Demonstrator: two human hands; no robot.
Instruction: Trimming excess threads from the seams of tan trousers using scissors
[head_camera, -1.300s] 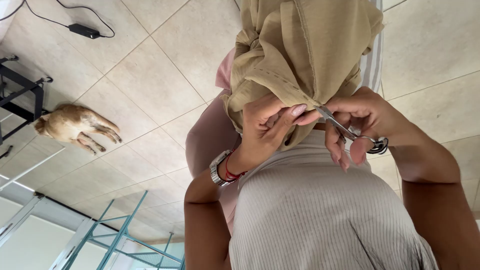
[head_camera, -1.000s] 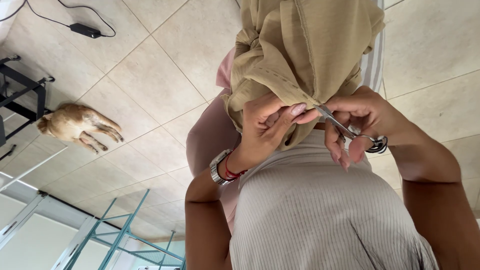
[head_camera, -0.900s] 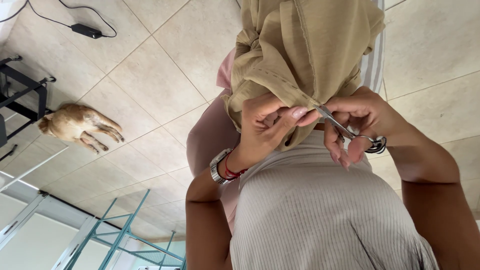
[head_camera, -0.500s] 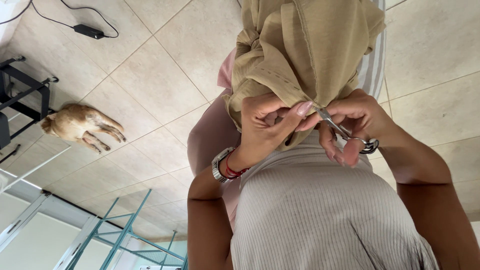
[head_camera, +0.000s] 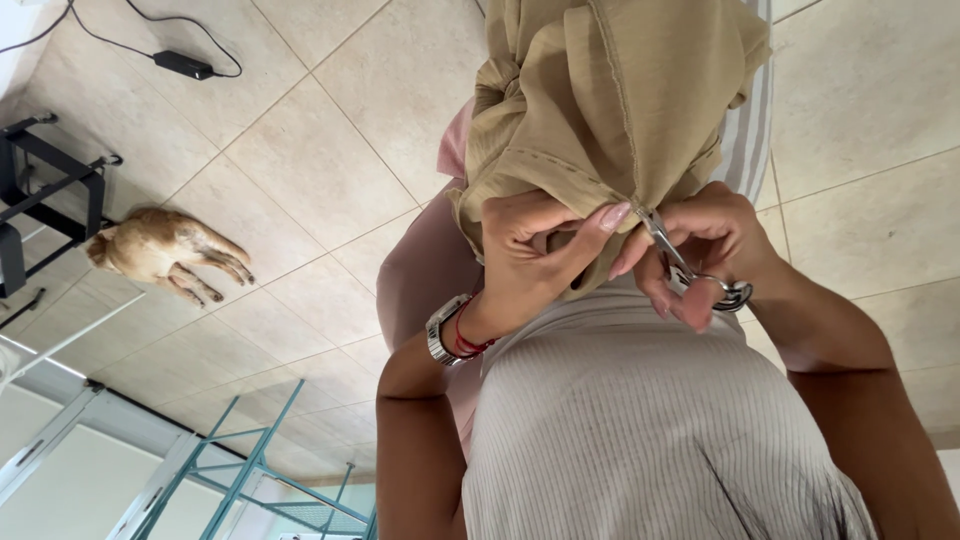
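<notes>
khaki cloth (head_camera: 610, 110) hangs bunched in front of your chest, above your lap. your left hand (head_camera: 530, 260) pinches its stitched lower hem, fingers (head_camera: 600, 222) closed on the fabric. your right hand (head_camera: 705, 245) holds small metal scissors (head_camera: 690, 270), fingers through the loops, the blade tip touching the hem just beside your left fingertips. a tan dog (head_camera: 165, 250) lies on the tiled floor (head_camera: 330, 150), well apart, near a black stand (head_camera: 50, 190).

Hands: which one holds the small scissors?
The right hand: its fingers grip the small scissors at the tan fabric. The left hand, with a wristwatch, only pinches fabric.
</notes>
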